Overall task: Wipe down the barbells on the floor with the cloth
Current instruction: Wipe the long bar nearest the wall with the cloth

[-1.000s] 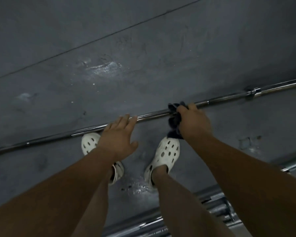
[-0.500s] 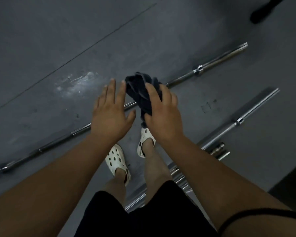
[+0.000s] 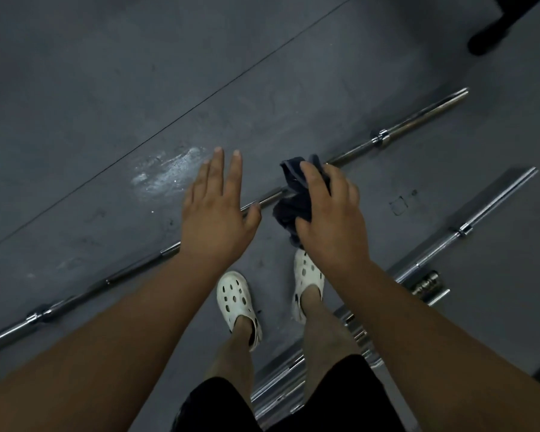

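— Where is the cloth (image 3: 291,210)?
— Bunched in the right hand's (image 3: 331,219) grip, over the barbell (image 3: 356,150) on the floor (image 3: 106,88).
— The left hand (image 3: 215,213)?
— Fingers straight, holding nothing, just beside the cloth.

Barbell (image 3: 131,268) left end beyond picture edge

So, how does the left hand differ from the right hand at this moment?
The left hand has straight fingers; the right hand has curled ones. The left hand holds nothing; the right hand grips the dark cloth. Both are stretched out, backs up, over the long barbell on the floor.
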A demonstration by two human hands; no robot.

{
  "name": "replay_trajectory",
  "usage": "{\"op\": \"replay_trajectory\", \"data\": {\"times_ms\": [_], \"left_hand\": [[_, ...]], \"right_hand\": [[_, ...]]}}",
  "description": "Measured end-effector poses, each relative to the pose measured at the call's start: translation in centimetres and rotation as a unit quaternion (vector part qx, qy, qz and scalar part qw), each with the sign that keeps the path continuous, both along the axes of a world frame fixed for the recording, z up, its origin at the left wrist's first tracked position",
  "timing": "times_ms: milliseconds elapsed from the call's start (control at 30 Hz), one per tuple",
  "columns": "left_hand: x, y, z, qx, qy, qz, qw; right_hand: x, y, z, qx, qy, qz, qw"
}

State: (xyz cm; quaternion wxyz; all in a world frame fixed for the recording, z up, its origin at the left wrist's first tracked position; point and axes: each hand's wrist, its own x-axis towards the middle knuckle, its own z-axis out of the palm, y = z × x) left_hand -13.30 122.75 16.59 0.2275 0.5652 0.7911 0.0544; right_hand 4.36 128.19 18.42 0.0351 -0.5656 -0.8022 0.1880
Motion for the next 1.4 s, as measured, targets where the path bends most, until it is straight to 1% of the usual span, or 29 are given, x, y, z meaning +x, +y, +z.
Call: {"op": "replay_trajectory", "data": {"times_ms": [133,300,400,533,700,833,967,1133,1300,1400], "left_hand": [[-1.4,-0.5,1.0,-0.002,-0.003,0.054,0.999],[-4.7,-1.1,3.1,0.008,0.035,0.130,0.991],[-5.6,-1.4,5.0,0.010,0.053,0.163,0.985],[-5.7,-1.0,9.3,0.027,0.073,0.203,0.976],[-5.2,-1.1,16.2,0.057,0.109,0.218,0.968],[-3.4,-2.0,18.7,0.070,0.113,0.201,0.971],[-1.0,-3.2,17.4,0.072,0.085,0.163,0.980],[2.4,-4.9,13.3,0.058,0.063,0.096,0.992],[6.8,-8.2,9.6,0.036,0.032,0.061,0.997],[9.4,-9.7,7.8,0.023,0.022,0.027,0.999]], "right_hand": [[-2.0,1.0,-0.2,-0.008,0.013,0.055,0.998],[-7.2,3.5,1.1,-0.011,0.049,0.146,0.988],[-9.2,4.7,3.4,-0.001,0.075,0.193,0.978],[-10.4,6.1,7.9,0.024,0.106,0.247,0.963],[-10.0,6.8,13.9,0.050,0.140,0.275,0.950],[-6.6,6.2,16.3,0.071,0.148,0.262,0.951],[-2.2,4.4,15.8,0.074,0.137,0.216,0.964],[2.9,2.8,13.2,0.063,0.100,0.204,0.972],[8.1,0.6,11.3,0.038,0.056,0.184,0.981],[11.1,-0.8,10.3,0.023,0.044,0.158,0.986]]}}
